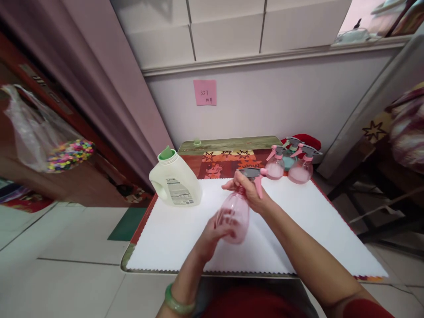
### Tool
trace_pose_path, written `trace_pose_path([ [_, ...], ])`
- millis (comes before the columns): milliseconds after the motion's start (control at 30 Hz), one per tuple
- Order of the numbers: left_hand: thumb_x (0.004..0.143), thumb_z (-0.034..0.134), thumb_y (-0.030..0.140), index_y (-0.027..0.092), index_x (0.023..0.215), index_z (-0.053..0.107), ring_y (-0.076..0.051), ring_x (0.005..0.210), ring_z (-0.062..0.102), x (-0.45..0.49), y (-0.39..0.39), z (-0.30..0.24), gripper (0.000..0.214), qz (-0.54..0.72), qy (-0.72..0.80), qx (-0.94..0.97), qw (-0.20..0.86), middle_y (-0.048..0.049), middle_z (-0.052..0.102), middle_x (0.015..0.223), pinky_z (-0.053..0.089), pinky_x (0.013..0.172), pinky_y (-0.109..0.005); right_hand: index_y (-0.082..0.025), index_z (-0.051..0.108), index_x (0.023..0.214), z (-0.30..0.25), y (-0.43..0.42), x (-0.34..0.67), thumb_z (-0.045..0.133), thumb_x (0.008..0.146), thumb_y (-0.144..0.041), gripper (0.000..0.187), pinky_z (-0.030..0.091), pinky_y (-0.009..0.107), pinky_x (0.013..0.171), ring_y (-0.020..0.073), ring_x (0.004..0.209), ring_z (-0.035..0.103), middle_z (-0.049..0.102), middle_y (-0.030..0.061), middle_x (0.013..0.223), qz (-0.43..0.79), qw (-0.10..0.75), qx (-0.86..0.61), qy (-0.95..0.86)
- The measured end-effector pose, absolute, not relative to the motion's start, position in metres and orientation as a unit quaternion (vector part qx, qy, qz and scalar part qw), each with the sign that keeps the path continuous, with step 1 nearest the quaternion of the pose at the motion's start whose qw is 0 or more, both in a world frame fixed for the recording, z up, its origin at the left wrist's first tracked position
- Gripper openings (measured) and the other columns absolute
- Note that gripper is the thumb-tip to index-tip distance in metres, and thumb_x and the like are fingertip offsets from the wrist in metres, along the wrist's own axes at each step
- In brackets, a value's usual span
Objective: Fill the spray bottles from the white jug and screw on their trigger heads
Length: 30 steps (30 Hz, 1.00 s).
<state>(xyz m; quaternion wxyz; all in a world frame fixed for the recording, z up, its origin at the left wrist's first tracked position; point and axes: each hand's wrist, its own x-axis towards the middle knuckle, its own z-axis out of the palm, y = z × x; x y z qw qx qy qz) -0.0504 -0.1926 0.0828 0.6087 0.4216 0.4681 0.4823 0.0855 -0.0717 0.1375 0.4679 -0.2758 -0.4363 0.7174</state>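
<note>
A clear pink spray bottle (pixel 240 214) with a grey and pink trigger head (pixel 253 173) is held tilted above the white table cover. My left hand (pixel 213 232) wraps round the lower body of this bottle. At the neck, just under the trigger head, my right hand (pixel 247 187) is closed on it. To the left stands a large whitish jug (pixel 177 183) with a handle, a printed label and a green spout at its open mouth. Several more spray bottles stand at the back right, among them a pink one (pixel 300 172) and a green one (pixel 289 161).
A white cover (pixel 165 249) with a zigzag edge lies over the patterned table. Near the wall is a green cap (pixel 197 143). A pink note (pixel 205 92) sticks to the wall. At left hangs a plastic bag (pixel 36 128) of colourful small pieces; at right is dark furniture (pixel 361 185).
</note>
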Motion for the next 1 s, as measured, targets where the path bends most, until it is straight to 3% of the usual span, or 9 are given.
trace_pose_path([
  [67,0.065,0.057,0.088,0.015,0.103,0.068,-0.025,0.059,0.063,-0.052,-0.200,0.077,0.084,0.418,0.320,0.331,0.783,-0.0117,0.069,0.078,0.054,0.065,-0.046,-0.023,0.045,0.058,0.144,-0.057,0.100,0.075,0.069,-0.073,0.059,0.056,0.035,0.073,0.0205,0.073,0.070,0.072,0.0036,0.070,0.739,0.459,-0.251,-0.425],
  [133,0.062,0.051,0.093,0.012,0.101,0.070,-0.024,0.057,0.062,-0.055,-0.206,0.068,0.092,0.419,0.255,0.283,0.824,-0.0132,0.068,0.074,0.053,0.062,-0.044,-0.023,0.042,0.060,0.151,-0.041,0.116,0.076,0.067,-0.074,0.061,0.055,0.030,0.062,0.0169,0.065,0.067,0.065,-0.0007,0.064,0.727,0.497,-0.255,-0.400],
  [267,0.067,0.077,0.062,0.012,0.102,0.073,-0.031,0.100,0.067,-0.067,-0.203,0.051,0.061,0.559,0.402,0.231,0.687,-0.0181,0.072,0.102,0.052,0.084,-0.039,-0.024,0.047,0.066,0.154,-0.013,0.152,0.079,0.069,-0.067,0.053,0.037,0.024,0.043,0.0104,0.046,0.046,0.049,-0.0068,0.054,0.611,0.557,-0.340,-0.449],
  [333,0.069,0.080,0.050,0.014,0.100,0.073,-0.027,0.104,0.066,-0.074,-0.196,0.048,0.048,0.601,0.455,0.218,0.620,-0.0148,0.071,0.108,0.050,0.090,-0.036,-0.024,0.049,0.068,0.146,-0.005,0.170,0.075,0.073,-0.066,0.049,0.031,0.025,0.042,0.0109,0.045,0.042,0.048,-0.0059,0.053,0.520,0.532,-0.410,-0.528],
  [433,0.068,0.083,0.038,0.019,0.108,0.068,-0.022,0.099,0.066,-0.081,-0.179,0.047,0.047,0.618,0.483,0.240,0.572,-0.0092,0.068,0.112,0.050,0.089,-0.034,-0.024,0.054,0.075,0.120,0.003,0.191,0.075,0.077,-0.057,0.039,0.034,0.027,0.049,0.0150,0.053,0.051,0.060,-0.0011,0.063,0.333,0.396,-0.517,-0.682],
  [533,0.061,0.088,0.031,0.022,0.114,0.061,-0.021,0.099,0.066,-0.080,-0.153,0.044,0.060,0.623,0.512,0.280,0.521,-0.0081,0.064,0.122,0.050,0.091,-0.036,-0.022,0.059,0.098,0.085,0.008,0.200,0.076,0.075,-0.044,0.036,0.038,0.030,0.058,0.0235,0.066,0.063,0.070,0.0045,0.078,0.162,0.214,-0.597,-0.756],
  [667,0.059,0.090,0.034,0.021,0.115,0.057,-0.025,0.112,0.061,-0.071,-0.110,0.036,0.067,0.611,0.558,0.350,0.438,-0.0116,0.061,0.127,0.047,0.098,-0.040,-0.019,0.059,0.113,0.046,0.010,0.203,0.060,0.086,-0.035,0.032,0.041,0.032,0.063,0.0289,0.077,0.070,0.075,0.0118,0.091,0.125,0.095,-0.633,-0.758],
  [800,0.058,0.090,0.032,0.022,0.117,0.054,-0.026,0.121,0.057,-0.061,-0.074,0.027,0.070,0.589,0.607,0.403,0.351,-0.0112,0.060,0.128,0.041,0.105,-0.042,-0.020,0.061,0.114,0.032,0.008,0.218,0.057,0.086,-0.033,0.031,0.040,0.031,0.064,0.0271,0.082,0.070,0.075,0.0103,0.097,0.122,0.094,-0.629,-0.762],
  [1000,0.062,0.085,0.032,0.024,0.122,0.049,-0.027,0.114,0.061,-0.048,-0.052,0.007,0.070,0.529,0.663,0.452,0.276,-0.0102,0.062,0.124,0.044,0.100,-0.043,-0.021,0.070,0.105,0.028,0.003,0.248,0.061,0.082,-0.029,0.026,0.045,0.029,0.069,0.0242,0.093,0.069,0.072,0.0101,0.118,0.104,0.105,-0.606,-0.782],
])
